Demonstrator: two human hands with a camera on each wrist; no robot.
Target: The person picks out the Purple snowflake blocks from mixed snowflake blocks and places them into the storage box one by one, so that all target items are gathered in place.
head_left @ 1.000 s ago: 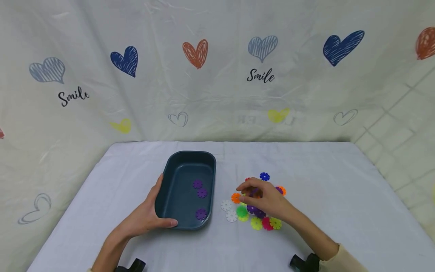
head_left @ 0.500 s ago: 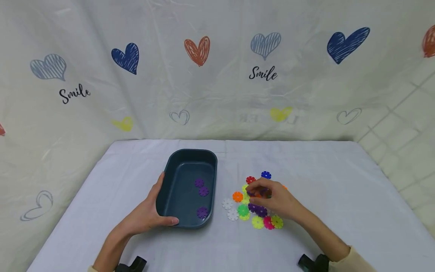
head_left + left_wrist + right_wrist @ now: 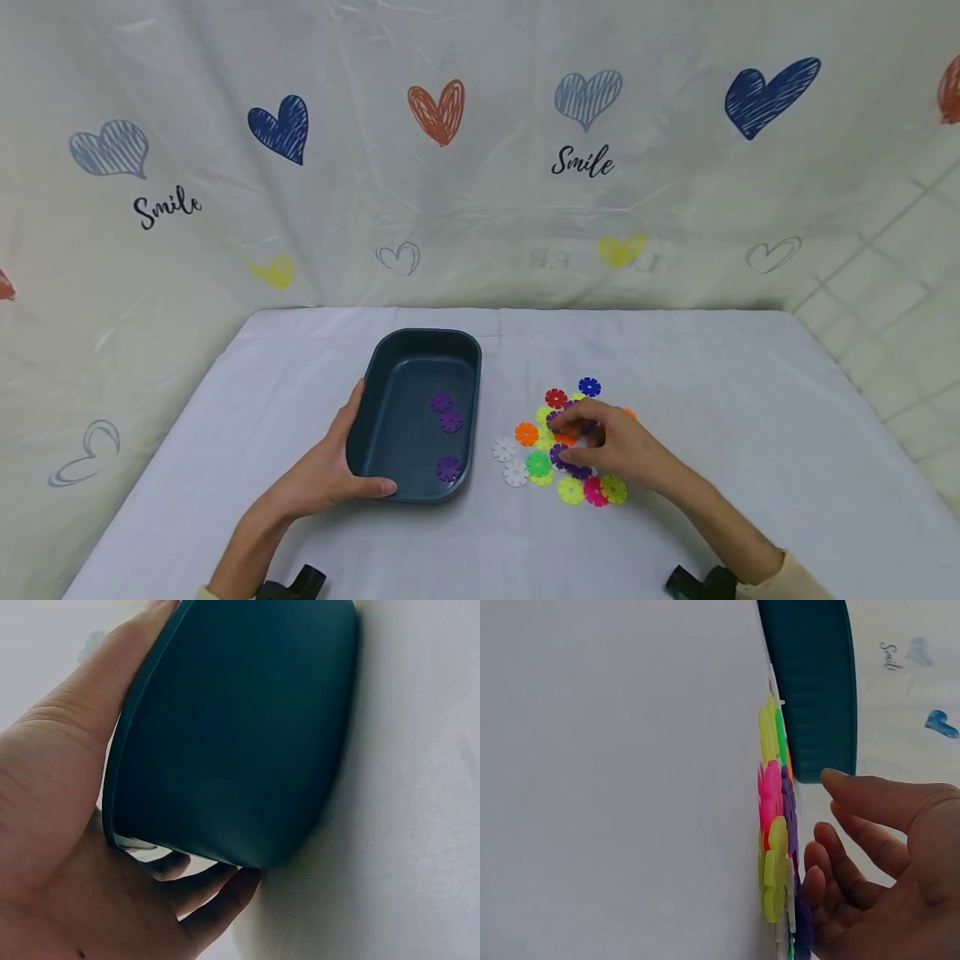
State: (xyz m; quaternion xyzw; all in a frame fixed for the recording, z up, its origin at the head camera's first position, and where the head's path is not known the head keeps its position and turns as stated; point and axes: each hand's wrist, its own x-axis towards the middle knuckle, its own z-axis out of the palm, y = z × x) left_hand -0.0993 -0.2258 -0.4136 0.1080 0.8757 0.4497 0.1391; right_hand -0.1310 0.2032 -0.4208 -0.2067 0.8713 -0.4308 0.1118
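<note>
With our left hand (image 3: 318, 475) we grip the dark blue tray (image 3: 397, 433), thumb over its rim. Three purple flower pieces (image 3: 448, 468) lie inside. Our right hand (image 3: 618, 442) is half open, with nothing pinched, over a pile of bright flower pieces (image 3: 537, 463) beside the tray on the white surface (image 3: 705, 383).
</note>
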